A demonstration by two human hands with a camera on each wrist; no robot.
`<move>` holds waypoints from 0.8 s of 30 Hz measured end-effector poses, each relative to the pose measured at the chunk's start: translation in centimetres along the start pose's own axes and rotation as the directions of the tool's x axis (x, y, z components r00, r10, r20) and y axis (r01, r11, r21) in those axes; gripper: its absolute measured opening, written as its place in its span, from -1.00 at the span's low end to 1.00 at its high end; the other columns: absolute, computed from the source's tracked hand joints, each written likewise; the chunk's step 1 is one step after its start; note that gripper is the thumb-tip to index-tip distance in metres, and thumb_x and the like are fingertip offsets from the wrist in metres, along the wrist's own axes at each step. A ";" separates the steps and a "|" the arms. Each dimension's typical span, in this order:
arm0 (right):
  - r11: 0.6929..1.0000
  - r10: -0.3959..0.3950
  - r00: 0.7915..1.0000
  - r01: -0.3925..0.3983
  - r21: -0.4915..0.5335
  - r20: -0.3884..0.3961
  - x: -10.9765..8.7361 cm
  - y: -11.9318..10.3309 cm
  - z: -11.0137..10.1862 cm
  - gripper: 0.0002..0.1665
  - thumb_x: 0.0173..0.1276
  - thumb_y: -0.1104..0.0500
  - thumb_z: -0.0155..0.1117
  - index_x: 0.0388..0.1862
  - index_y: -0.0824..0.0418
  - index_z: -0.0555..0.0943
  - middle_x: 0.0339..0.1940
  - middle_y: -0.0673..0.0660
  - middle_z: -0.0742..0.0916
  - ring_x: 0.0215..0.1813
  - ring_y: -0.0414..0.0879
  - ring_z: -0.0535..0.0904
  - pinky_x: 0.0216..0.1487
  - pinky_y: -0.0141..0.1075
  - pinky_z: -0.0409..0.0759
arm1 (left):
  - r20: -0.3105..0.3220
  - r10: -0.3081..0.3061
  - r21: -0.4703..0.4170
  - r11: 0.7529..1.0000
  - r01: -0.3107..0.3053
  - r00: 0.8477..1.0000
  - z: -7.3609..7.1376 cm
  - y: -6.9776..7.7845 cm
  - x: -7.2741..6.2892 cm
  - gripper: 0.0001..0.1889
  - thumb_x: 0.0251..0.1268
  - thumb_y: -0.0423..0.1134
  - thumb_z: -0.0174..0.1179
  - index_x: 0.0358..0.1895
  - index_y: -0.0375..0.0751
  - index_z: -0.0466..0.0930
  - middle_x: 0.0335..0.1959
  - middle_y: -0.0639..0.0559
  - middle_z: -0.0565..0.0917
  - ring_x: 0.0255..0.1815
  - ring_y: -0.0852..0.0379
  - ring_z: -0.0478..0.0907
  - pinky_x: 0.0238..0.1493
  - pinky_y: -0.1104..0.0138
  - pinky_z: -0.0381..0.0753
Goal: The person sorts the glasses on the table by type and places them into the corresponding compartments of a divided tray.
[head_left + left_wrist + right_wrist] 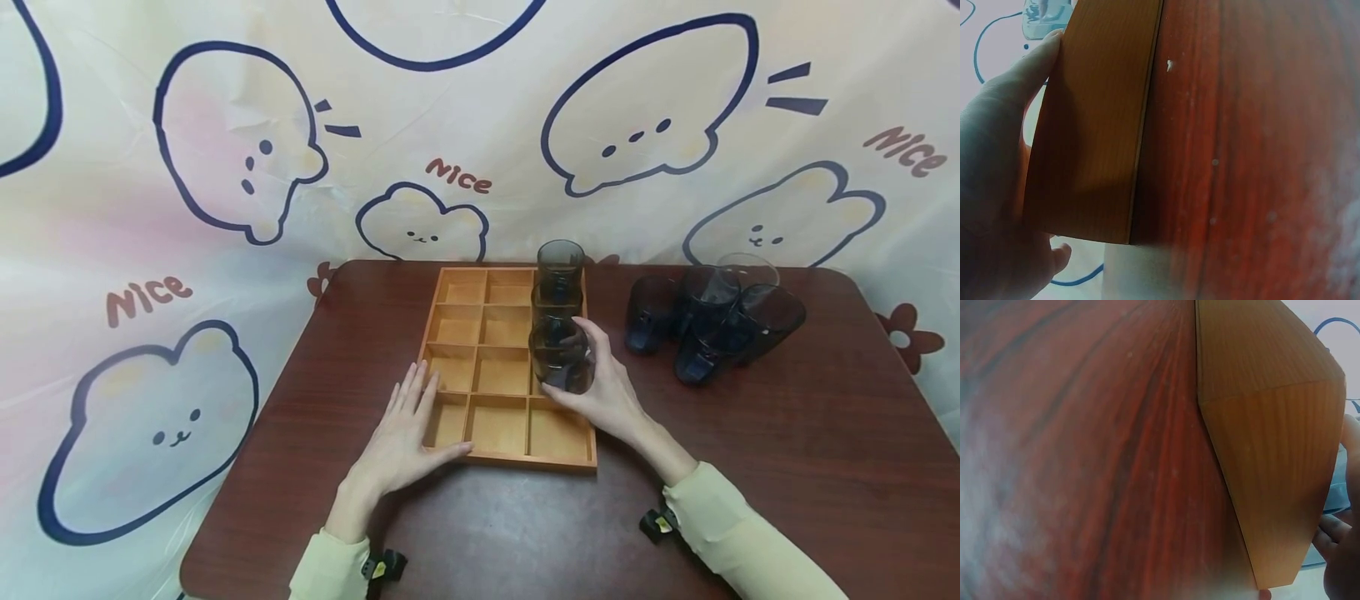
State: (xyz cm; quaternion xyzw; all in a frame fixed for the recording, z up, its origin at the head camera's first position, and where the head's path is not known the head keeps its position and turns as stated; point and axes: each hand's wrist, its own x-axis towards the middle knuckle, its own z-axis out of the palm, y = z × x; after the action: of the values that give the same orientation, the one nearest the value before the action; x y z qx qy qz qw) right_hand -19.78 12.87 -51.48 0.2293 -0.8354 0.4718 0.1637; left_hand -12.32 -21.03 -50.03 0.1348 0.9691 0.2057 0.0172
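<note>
A wooden divided tray (pixel 501 371) lies on the table, split into several square compartments. My right hand (pixel 611 396) grips a dark tinted drinking glass (pixel 561 354) at the tray's right column, third row from the back; whether its base touches the compartment floor is hidden. Behind it in the same column stand two similar glasses, the rear one (pixel 560 260) partly covering nothing but the tray's back edge. With fingers spread and fairly straight, my left hand (pixel 401 442) rests on the tray's front left corner. In the right wrist view, the tray's side (pixel 1272 462) hides most of the right hand.
To the right of the tray, several dark glasses (pixel 705 354) stand close together, with a clearer rim (pixel 750 265) showing behind them. A dark red wooden table (pixel 810 467) carries everything. Behind it hangs a pale curtain (pixel 420 125) printed with cartoon figures.
</note>
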 end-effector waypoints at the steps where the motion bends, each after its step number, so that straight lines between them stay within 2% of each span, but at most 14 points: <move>1: 1.000 -0.002 1.000 0.002 -0.008 0.004 0.0 0.0 0.0 0.37 0.07 0.22 0.83 0.74 0.08 0.16 0.26 0.31 0.76 0.24 0.20 0.80 0.17 0.13 0.81 | -0.001 0.001 0.000 1.000 -0.001 1.000 0.0 0.0 0.0 0.31 0.23 0.44 0.44 0.83 -0.22 -0.05 0.88 -0.25 -0.13 0.92 -0.23 -0.24 0.85 -0.25 -0.06; 5: 1.000 -0.009 1.000 0.010 -0.020 0.022 -0.1 0.2 0.1 0.37 0.07 0.18 0.84 0.73 0.11 0.17 0.25 0.34 0.76 0.24 0.22 0.80 0.19 0.15 0.82 | 0.001 -0.003 0.000 1.000 0.003 1.000 0.0 0.0 0.0 0.32 0.23 0.44 0.44 0.83 -0.22 -0.05 0.88 -0.25 -0.13 0.92 -0.23 -0.24 0.85 -0.25 -0.06; 13: 0.997 -0.030 0.999 0.032 -0.077 0.023 0.0 0.2 0.2 0.36 0.04 0.14 0.86 0.71 0.09 0.19 0.24 0.30 0.77 0.07 0.16 0.83 -0.08 0.07 0.82 | 0.000 -0.003 -0.010 1.000 0.003 1.000 -0.3 0.1 -0.1 0.31 0.24 0.43 0.44 0.82 -0.24 -0.04 0.88 -0.25 -0.14 0.92 -0.24 -0.24 0.85 -0.26 -0.06; 19: 0.996 -0.023 0.999 0.026 -0.085 0.040 -0.1 0.2 0.5 0.33 0.07 0.12 0.84 0.70 0.07 0.19 0.30 0.32 0.75 0.08 0.21 0.83 -0.06 0.13 0.82 | 0.003 -0.024 -0.018 1.000 0.024 1.000 -0.2 0.0 -0.4 0.32 0.23 0.41 0.46 0.82 -0.23 -0.05 0.89 -0.24 -0.15 0.91 -0.25 -0.25 0.85 -0.27 -0.07; 24: 0.996 -0.008 1.000 0.010 -0.091 0.017 -0.5 0.2 0.4 0.32 0.07 0.13 0.84 0.69 0.08 0.20 0.27 0.35 0.75 -0.02 0.21 0.83 -0.16 0.10 0.80 | 0.002 -0.005 -0.026 1.000 0.005 1.000 0.0 0.1 -0.2 0.30 0.24 0.41 0.45 0.82 -0.24 -0.03 0.88 -0.25 -0.14 0.91 -0.25 -0.24 0.85 -0.28 -0.07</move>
State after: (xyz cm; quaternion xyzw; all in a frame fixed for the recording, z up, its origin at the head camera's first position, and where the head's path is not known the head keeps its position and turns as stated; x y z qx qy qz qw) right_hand -19.51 12.72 -52.11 0.2294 -0.8564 0.4306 0.1690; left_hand -12.08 -20.98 -49.94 0.1321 0.9667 0.2182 0.0203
